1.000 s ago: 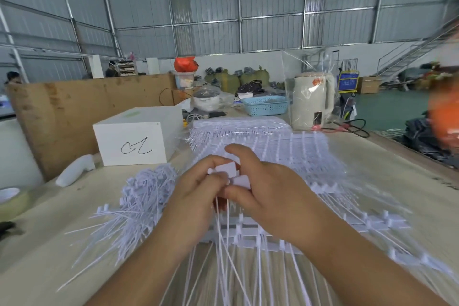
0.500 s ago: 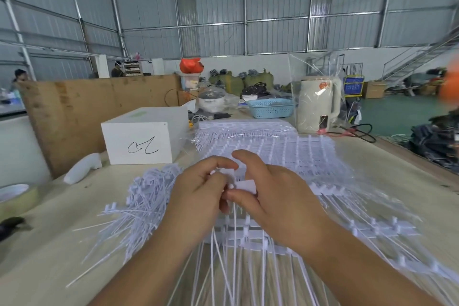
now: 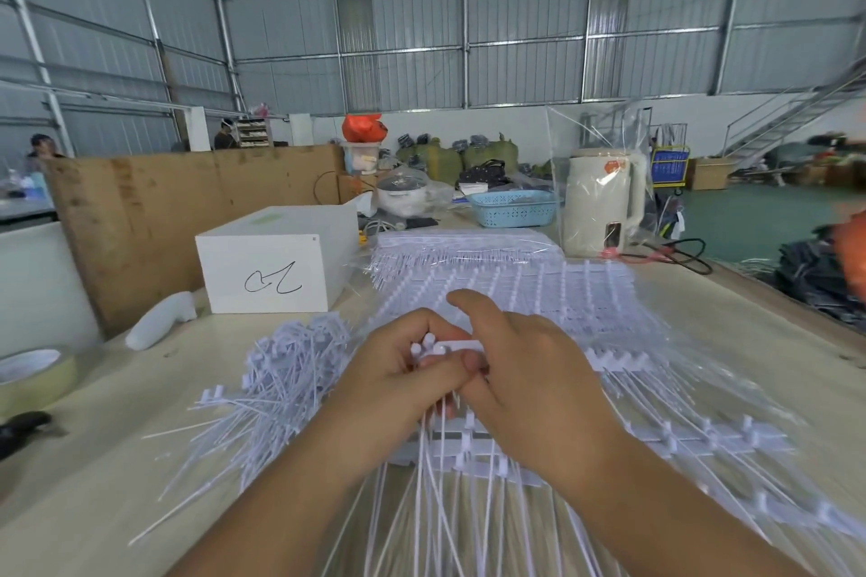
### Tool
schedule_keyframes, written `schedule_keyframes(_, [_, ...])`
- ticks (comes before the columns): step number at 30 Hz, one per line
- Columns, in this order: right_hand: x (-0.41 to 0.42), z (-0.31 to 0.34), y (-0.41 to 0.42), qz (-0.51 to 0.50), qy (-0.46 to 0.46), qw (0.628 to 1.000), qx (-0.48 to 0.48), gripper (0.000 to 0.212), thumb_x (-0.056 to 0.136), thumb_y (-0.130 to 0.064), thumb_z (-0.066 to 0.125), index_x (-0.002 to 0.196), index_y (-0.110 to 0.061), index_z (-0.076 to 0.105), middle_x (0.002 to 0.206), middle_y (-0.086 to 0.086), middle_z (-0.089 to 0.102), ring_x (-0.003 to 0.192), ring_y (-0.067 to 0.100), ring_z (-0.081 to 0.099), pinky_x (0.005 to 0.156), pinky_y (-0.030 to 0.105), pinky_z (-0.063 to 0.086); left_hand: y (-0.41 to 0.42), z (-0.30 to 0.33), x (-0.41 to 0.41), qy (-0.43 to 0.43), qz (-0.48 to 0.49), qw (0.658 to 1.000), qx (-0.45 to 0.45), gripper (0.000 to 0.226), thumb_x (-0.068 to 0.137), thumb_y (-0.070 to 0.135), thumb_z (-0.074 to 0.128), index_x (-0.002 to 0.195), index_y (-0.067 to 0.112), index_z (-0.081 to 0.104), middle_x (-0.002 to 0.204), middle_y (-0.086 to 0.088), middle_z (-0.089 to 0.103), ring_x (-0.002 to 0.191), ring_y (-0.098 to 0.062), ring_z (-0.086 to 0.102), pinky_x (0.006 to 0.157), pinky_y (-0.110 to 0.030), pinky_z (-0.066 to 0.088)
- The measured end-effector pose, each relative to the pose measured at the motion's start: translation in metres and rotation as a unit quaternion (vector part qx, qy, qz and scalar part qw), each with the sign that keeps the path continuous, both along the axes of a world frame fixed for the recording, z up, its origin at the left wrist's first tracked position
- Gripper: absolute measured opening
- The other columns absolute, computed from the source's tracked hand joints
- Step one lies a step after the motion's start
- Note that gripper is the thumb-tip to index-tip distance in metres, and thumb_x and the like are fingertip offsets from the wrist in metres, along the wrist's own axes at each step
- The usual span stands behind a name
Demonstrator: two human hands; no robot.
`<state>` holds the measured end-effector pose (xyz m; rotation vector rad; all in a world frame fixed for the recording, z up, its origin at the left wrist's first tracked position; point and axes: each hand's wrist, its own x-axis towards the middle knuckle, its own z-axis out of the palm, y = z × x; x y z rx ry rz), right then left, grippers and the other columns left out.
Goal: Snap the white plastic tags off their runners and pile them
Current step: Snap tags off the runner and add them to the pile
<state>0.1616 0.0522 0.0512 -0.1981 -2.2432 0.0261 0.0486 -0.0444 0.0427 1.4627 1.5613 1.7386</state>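
Both hands, left (image 3: 398, 382) and right (image 3: 529, 370), pinch a runner (image 3: 457, 347) of tags, its tails trailing toward the person. Left of it lies the pile (image 3: 281, 370), tails pointing likewise.

I see white tags (image 3: 300, 370) heaped on the pale wood table (image 3: 93, 483). Toward its far left edge sits a white box (image 3: 276, 267) with a black scribble on its front. At the far end stand a light blue perforated basket (image 3: 513, 207) and a cream kettle (image 3: 600, 206) bearing an orange sticker.
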Motion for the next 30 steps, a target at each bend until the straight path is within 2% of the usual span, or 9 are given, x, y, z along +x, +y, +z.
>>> schedule_keyframes(3, [-0.001, -0.001, 0.004, -0.016, -0.025, 0.998, -0.053, 0.066, 0.081, -0.057, 0.028, 0.119, -0.014, 0.062, 0.066, -0.002, 0.062, 0.063, 0.021, 0.06, 0.068, 0.032, 0.044, 0.0, 0.001, -0.005, -0.022, 0.002, 1.0, -0.012, 0.017, 0.075, 0.027, 0.069, 0.081, 0.011, 0.067, 0.065, -0.011, 0.066, 0.053, -0.019, 0.056, 0.048, -0.023, 0.041])
schedule_keyframes(5, [0.0, -0.004, 0.011, -0.031, -0.046, 0.997, -0.057, 0.08, 0.074, -0.07, 0.012, 0.121, -0.022, 0.056, 0.073, -0.007, 0.061, 0.074, 0.017, 0.059, 0.074, 0.031, 0.038, 0.001, 0.0, -0.006, -0.027, -0.002, 0.999, -0.027, 0.022, 0.073, 0.033, 0.071, 0.082, 0.013, 0.068, 0.066, -0.013, 0.065, 0.055, -0.021, 0.057, 0.048, -0.024, 0.041])
schedule_keyframes(8, [0.0, -0.004, 0.018, 0.007, -0.064, 0.994, -0.093, 0.073, 0.075, -0.08, 0.025, 0.11, -0.025, 0.057, 0.065, -0.013, 0.053, 0.068, 0.01, 0.059, 0.066, 0.027, 0.031, 0.002, -0.002, -0.008, -0.059, 0.003, 0.998, -0.027, 0.019, 0.073, 0.032, 0.07, 0.08, 0.014, 0.068, 0.059, -0.01, 0.061, 0.051, -0.02, 0.055, 0.046, -0.023, 0.039])
schedule_keyframes(10, [0.002, -0.003, 0.021, 0.032, -0.059, 0.991, -0.114, 0.061, 0.081, -0.078, 0.042, 0.107, -0.026, 0.058, 0.073, -0.012, 0.059, 0.07, 0.009, 0.058, 0.067, 0.029, 0.037, 0.002, 0.0, -0.011, -0.106, 0.032, 0.994, -0.008, 0.013, 0.07, 0.025, 0.076, 0.075, 0.016, 0.069, 0.054, -0.009, 0.055, 0.045, -0.018, 0.05, 0.042, -0.019, 0.037])
schedule_keyframes(14, [0.002, 0.0, 0.023, 0.059, -0.065, 0.991, -0.099, 0.044, 0.089, -0.062, 0.046, 0.108, -0.025, 0.061, 0.089, -0.01, 0.063, 0.084, 0.007, 0.054, 0.074, 0.029, 0.04, 0.001, 0.003, -0.016, -0.134, 0.06, 0.989, 0.032, 0.015, 0.067, 0.03, 0.071, 0.071, 0.016, 0.069, 0.054, -0.007, 0.056, 0.042, -0.016, 0.047, 0.04, -0.017, 0.036])
schedule_keyframes(20, [0.003, -0.001, 0.031, 0.062, -0.066, 0.989, -0.118, 0.024, 0.095, -0.041, 0.053, 0.101, -0.021, 0.064, 0.087, -0.004, 0.06, 0.081, 0.012, 0.055, 0.075, 0.036, 0.044, 0.003, 0.0, -0.016, -0.129, 0.061, 0.988, 0.052, 0.013, 0.076, 0.026, 0.068, 0.075, 0.013, 0.067, 0.06, -0.011, 0.057, 0.043, -0.019, 0.046, 0.043, -0.017, 0.036])
schedule_keyframes(24, [0.003, -0.004, 0.032, 0.077, -0.091, 0.986, -0.116, 0.017, 0.098, -0.032, 0.053, 0.103, -0.021, 0.065, 0.089, -0.005, 0.062, 0.082, 0.013, 0.056, 0.074, 0.038, 0.046, 0.0, 0.0, -0.016, -0.059, 0.044, 0.997, 0.029, 0.02, 0.071, 0.026, 0.083, 0.082, 0.015, 0.071, 0.062, -0.007, 0.061, 0.047, -0.018, 0.051, 0.045, -0.021, 0.04])
schedule_keyframes(26, [0.003, -0.004, 0.032, 0.089, -0.098, 0.984, -0.12, 0.017, 0.099, -0.031, 0.052, 0.103, -0.022, 0.066, 0.088, -0.006, 0.061, 0.079, 0.012, 0.056, 0.072, 0.038, 0.046, 0.0, 0.0, -0.016, -0.042, 0.057, 0.997, 0.024, 0.024, 0.065, 0.028, 0.082, 0.083, 0.015, 0.072, 0.062, -0.006, 0.063, 0.046, -0.017, 0.052, 0.044, -0.02, 0.04])
schedule_keyframes(30, [0.003, -0.005, 0.033, 0.076, -0.091, 0.987, -0.105, 0.017, 0.099, -0.033, 0.05, 0.1, -0.021, 0.062, 0.081, -0.011, 0.056, 0.073, 0.013, 0.054, 0.068, 0.038, 0.046, 0.005, -0.002, -0.014, -0.075, 0.085, 0.993, 0.042, 0.008, 0.077, 0.008, 0.073, 0.083, 0.007, 0.068, 0.059, -0.009, 0.061, 0.043, -0.017, 0.049, 0.043, -0.018, 0.038])
